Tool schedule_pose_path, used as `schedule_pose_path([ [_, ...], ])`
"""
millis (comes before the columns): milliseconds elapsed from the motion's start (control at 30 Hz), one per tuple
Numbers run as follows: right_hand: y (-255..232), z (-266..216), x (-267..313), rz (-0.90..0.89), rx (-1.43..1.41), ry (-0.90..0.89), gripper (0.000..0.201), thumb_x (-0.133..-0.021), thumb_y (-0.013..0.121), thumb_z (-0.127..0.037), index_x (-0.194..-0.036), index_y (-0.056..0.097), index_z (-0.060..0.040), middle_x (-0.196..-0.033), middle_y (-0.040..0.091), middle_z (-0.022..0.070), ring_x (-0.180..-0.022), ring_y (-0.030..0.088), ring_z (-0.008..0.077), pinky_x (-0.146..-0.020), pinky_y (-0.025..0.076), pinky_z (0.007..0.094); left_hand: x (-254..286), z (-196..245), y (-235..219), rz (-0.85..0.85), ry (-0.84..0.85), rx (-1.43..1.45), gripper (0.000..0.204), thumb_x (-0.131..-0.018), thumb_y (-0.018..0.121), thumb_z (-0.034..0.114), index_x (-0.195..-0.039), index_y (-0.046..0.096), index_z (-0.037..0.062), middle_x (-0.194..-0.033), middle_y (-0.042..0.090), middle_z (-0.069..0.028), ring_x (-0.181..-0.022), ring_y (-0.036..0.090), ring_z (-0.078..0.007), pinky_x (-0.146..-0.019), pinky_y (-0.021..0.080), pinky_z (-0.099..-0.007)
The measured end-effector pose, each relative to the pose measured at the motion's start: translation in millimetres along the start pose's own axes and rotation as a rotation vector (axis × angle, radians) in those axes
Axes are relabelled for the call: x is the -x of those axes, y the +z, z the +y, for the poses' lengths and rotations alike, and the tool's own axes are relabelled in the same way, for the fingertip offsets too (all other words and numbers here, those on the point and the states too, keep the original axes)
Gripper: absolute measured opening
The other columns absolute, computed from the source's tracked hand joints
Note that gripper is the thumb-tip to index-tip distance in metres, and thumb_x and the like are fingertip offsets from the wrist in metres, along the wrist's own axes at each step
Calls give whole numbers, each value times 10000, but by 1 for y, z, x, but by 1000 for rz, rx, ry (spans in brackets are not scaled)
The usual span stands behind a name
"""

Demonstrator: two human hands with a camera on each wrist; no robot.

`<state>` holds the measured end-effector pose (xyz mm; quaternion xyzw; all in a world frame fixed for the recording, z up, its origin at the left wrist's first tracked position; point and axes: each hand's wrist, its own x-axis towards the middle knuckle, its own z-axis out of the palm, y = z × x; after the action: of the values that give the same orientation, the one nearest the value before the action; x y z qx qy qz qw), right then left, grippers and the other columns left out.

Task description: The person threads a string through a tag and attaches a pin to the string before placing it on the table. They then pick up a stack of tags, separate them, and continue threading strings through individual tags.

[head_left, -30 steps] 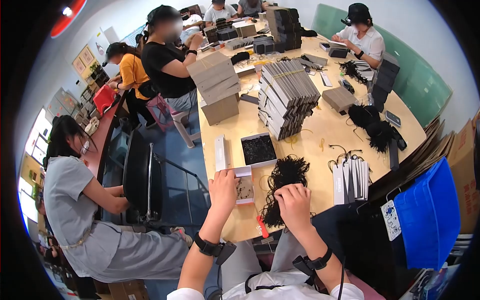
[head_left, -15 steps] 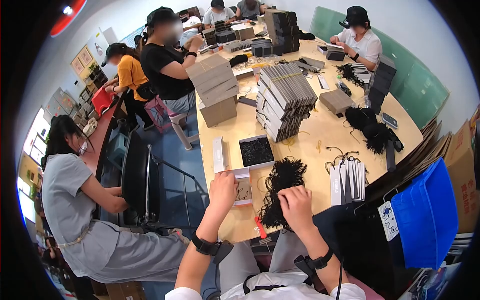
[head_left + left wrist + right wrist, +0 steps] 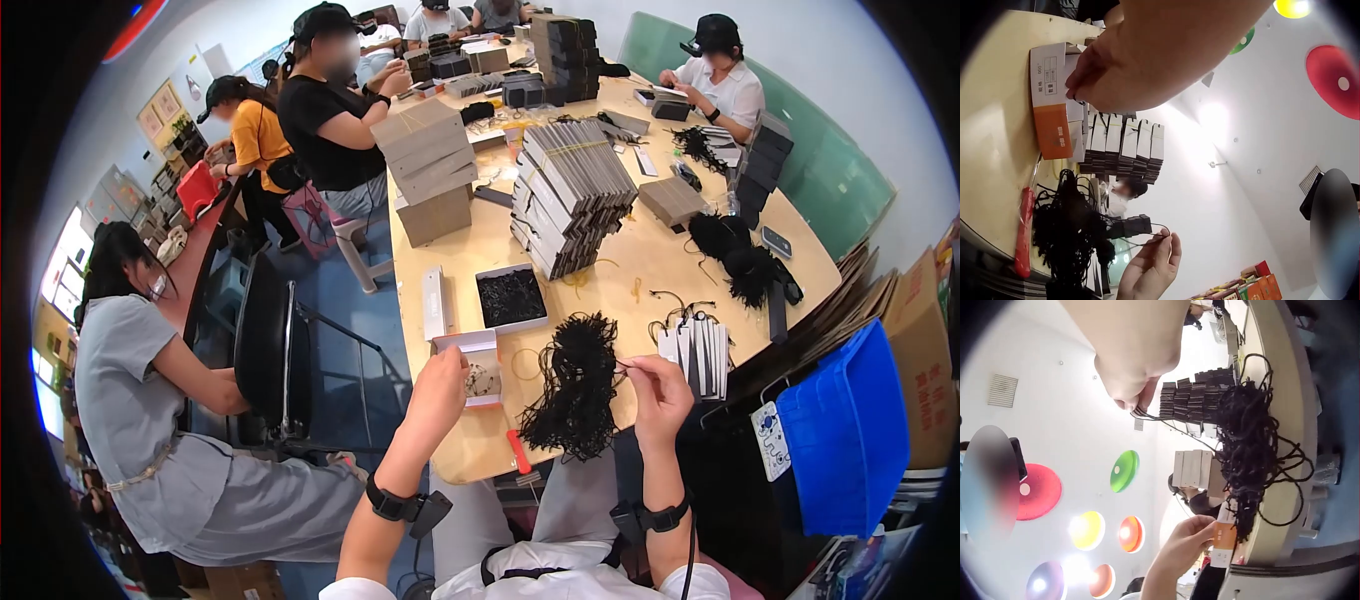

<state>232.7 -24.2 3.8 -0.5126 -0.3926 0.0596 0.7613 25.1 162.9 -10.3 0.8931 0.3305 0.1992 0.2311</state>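
Observation:
My right hand (image 3: 662,398) pinches the end of a thin black cord (image 3: 1180,430) between thumb and fingers. The cord runs from a tangled bundle of black cords (image 3: 572,385), which lies at the table's near edge. My left hand (image 3: 440,388) is at a small white and orange box (image 3: 1052,112), its fingertips over the opening. Small brownish wire-like pieces (image 3: 484,380) lie inside that box. A tiny dark piece (image 3: 1076,98) shows at the left fingertips; I cannot tell whether they grip it.
An open box of black pieces (image 3: 511,298) stands beyond the small box. A red-handled tool (image 3: 518,452) lies near the front edge. White tags with cords (image 3: 695,352) fan out at the right. Behind rises a tall banded stack of tags (image 3: 572,195). People sit around.
My right hand has moved off the cord bundle to the right and now draws one cord out sideways. The left hand stays at the small box, its wrist slightly turned.

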Motion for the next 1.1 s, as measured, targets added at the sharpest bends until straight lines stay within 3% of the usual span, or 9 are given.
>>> schedule_pose_path([
  [167,-17,10,1,-61,196,23,179,-841,620,66,-1017,613,36,-935,664,115,-787,637,175,-711,499,247,6,3,-2,90,47,-27,103,-819,542,-19,-900,480,-19,-789,564,-200,-791,561,-392,-702,449,-470],
  [267,-15,12,0,-98,684,116,174,-807,645,45,-974,638,-1,-955,639,119,-812,623,243,-744,498,310,10,10,-8,88,13,21,110,-807,569,-8,-902,515,-9,-782,569,-180,-784,570,-369,-698,457,-448],
  [333,-6,12,4,-104,933,-184,170,-772,673,7,-937,650,-30,-961,613,121,-870,589,300,-790,474,373,9,11,-10,93,3,72,110,-800,588,2,-900,541,-4,-778,572,-168,-776,576,-356,-692,464,-430],
  [400,17,11,17,-338,641,-176,167,-761,695,-40,-922,652,-41,-928,618,99,-905,561,285,-815,450,378,11,11,-10,107,-36,162,88,-787,619,7,-874,611,8,-782,585,-144,-760,592,-333,-677,475,-394],
  [567,57,15,35,-600,846,-170,150,-728,731,-175,-836,666,-94,-930,586,19,-963,509,221,-831,368,390,16,11,-10,159,-52,176,86,-793,624,-8,-866,664,15,-778,601,-134,-749,606,-315,-663,483,-374],
  [833,62,-10,16,-386,571,-67,90,-725,713,-104,-807,682,-126,-948,628,7,-927,538,219,-854,356,359,25,20,-13,261,-70,183,158,-806,631,-28,-960,662,-13,-827,664,-148,-734,666,-247,-676,514,-298],
  [1000,51,-60,5,-91,88,-380,130,-759,680,31,-846,684,-66,-837,660,61,-741,587,215,-639,441,296,39,35,-10,209,-171,459,150,-829,632,-20,-980,635,-23,-855,689,-113,-763,668,-151,-714,515,-264],
  [1067,41,-63,11,-264,52,-407,171,-779,650,50,-908,685,-57,-760,647,53,-593,571,181,-594,444,282,44,45,-9,201,-183,478,146,-835,635,-11,-981,626,-19,-845,684,-116,-761,671,-165,-709,518,-272],
  [1100,45,-63,18,-300,70,-208,163,-807,630,34,-937,680,-51,-749,636,50,-589,558,150,-577,424,252,47,50,-10,199,-195,494,143,-841,637,-3,-982,617,-15,-835,679,-119,-759,674,-179,-705,520,-281],
])
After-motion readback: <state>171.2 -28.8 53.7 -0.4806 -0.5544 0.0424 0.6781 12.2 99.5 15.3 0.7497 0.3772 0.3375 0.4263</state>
